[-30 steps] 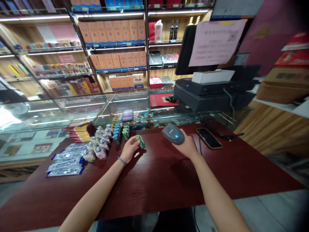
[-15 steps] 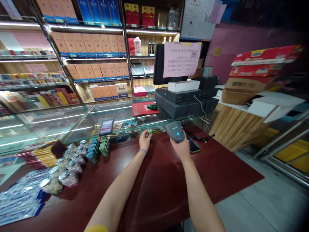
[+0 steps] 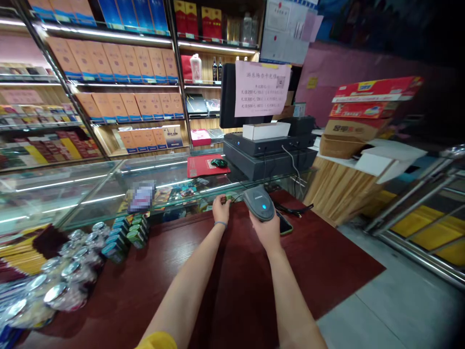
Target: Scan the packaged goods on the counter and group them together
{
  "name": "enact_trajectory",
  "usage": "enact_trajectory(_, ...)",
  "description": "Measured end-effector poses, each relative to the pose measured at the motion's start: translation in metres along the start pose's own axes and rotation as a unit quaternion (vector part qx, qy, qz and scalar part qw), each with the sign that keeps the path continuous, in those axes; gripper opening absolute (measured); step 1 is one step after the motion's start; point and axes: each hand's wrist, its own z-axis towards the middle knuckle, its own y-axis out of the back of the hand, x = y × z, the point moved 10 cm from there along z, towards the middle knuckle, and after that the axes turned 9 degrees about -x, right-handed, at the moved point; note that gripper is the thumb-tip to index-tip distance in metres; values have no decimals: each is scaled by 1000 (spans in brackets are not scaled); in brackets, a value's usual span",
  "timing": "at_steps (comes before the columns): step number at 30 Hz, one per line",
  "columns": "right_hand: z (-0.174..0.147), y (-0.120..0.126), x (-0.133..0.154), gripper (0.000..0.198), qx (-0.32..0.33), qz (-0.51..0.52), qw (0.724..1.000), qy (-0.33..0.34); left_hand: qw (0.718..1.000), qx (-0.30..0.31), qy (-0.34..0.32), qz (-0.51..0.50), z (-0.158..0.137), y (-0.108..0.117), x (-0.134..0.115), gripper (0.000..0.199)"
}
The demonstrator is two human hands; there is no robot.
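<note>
In my right hand (image 3: 268, 231) is a grey barcode scanner (image 3: 258, 203) with a blue light lit on top. My left hand (image 3: 220, 211) has its fingers closed round a small green container (image 3: 228, 198), mostly hidden by the fingers, near the far edge of the dark red table (image 3: 174, 281). Similar small green containers (image 3: 138, 232) stand in a row to the left, alongside a row of blue ones (image 3: 116, 242). Just behind my right hand lies a phone (image 3: 285, 225), partly covered by it.
Silver-lidded jars (image 3: 65, 295) crowd the table's left side. Beyond the table runs a glass display counter (image 3: 101, 177) with a mouse (image 3: 219, 163) on a red mat. A monitor (image 3: 228, 97) and a black cash drawer (image 3: 250, 162) stand behind. Stacked boxes (image 3: 356, 126) are at right.
The view has turned slightly right, so the shelves and jars shift left. My left hand with the green container is now closer to the scanner, which my right hand still holds.
</note>
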Motion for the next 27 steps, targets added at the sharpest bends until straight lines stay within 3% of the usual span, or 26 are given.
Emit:
enact_trajectory(5, 0, 1, -1, 33, -9, 27, 1000, 1, 998, -20, -27, 58, -7, -3, -5, 22)
enact_trajectory(27, -2, -3, -6, 38, -3, 30, 1000, -9, 996, -21, -34, 85, -8, -4, 0, 27)
